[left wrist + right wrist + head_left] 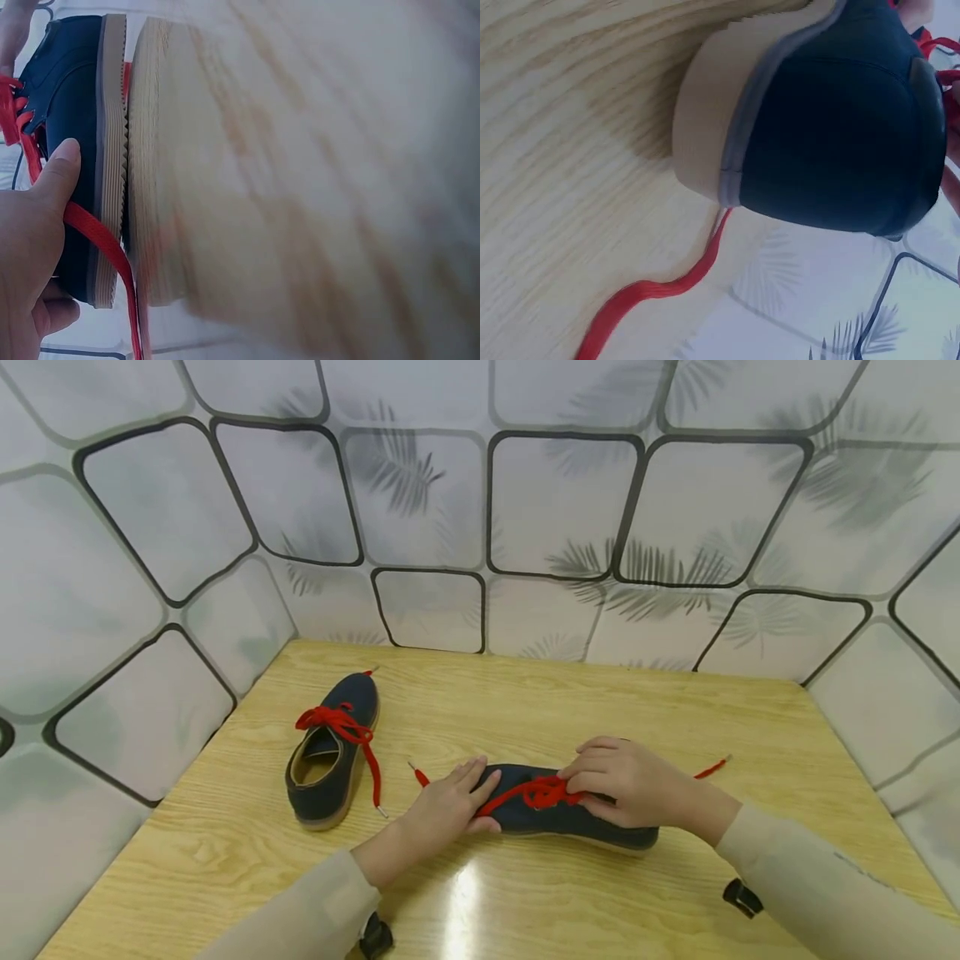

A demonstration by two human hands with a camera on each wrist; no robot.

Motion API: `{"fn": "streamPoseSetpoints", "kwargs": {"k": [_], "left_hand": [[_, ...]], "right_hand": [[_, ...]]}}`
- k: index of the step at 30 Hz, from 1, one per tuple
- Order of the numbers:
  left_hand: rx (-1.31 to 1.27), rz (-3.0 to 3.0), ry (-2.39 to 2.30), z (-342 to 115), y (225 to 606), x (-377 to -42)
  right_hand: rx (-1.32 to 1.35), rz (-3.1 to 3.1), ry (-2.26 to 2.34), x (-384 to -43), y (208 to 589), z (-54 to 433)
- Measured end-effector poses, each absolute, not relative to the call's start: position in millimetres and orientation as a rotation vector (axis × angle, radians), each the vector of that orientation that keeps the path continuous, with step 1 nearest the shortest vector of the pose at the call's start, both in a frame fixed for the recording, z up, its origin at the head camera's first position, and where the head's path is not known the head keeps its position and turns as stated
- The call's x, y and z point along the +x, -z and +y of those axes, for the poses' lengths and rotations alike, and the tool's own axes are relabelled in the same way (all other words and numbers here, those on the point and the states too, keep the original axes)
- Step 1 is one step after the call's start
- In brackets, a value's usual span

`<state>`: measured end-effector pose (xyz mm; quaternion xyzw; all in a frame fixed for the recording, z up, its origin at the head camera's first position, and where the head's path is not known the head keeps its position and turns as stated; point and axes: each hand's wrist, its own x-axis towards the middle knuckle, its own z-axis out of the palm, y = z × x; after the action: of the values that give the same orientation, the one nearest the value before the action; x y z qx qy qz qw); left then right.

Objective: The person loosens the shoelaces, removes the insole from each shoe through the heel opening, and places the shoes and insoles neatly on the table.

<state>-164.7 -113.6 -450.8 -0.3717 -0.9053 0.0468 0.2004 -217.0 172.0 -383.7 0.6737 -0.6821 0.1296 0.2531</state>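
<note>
A navy shoe (615, 833) with red laces lies crosswise on the table, toe to the left. My left hand (444, 803) holds its toe; the left wrist view shows the thumb (61, 171) against the side above the tan sole (112, 165). A red lace strand (101, 234) runs out beside that thumb and hangs past the sole. Over the shoe's opening, my right hand (630, 781) pinches the red shoelace (543, 792) at its bunched loops; its fingertips are partly hidden. The dark heel (832, 142) fills much of the right wrist view.
A second navy shoe (324, 793) stands at the left, its red lace (337, 724) tied in a bow with one end trailing. Another lace end (712, 768) lies right of the held shoe. Patterned walls (555, 510) enclose the wooden table (585, 910) at back and sides.
</note>
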Motion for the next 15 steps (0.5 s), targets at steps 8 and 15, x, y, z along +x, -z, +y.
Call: {"fn": "streamPoseSetpoints", "kwargs": {"k": [8,15], "left_hand": [[-1.028,-2.537,-0.159,-113.9,449.5,-164.6],[-1.028,-2.563,-0.162,-112.9,451.7,-165.6]], "right_hand": [[1.758,-2.0,-0.571,-226.8,375.5,176.0],[1.833,-2.269,-0.969,-226.2,382.3,172.8]]}}
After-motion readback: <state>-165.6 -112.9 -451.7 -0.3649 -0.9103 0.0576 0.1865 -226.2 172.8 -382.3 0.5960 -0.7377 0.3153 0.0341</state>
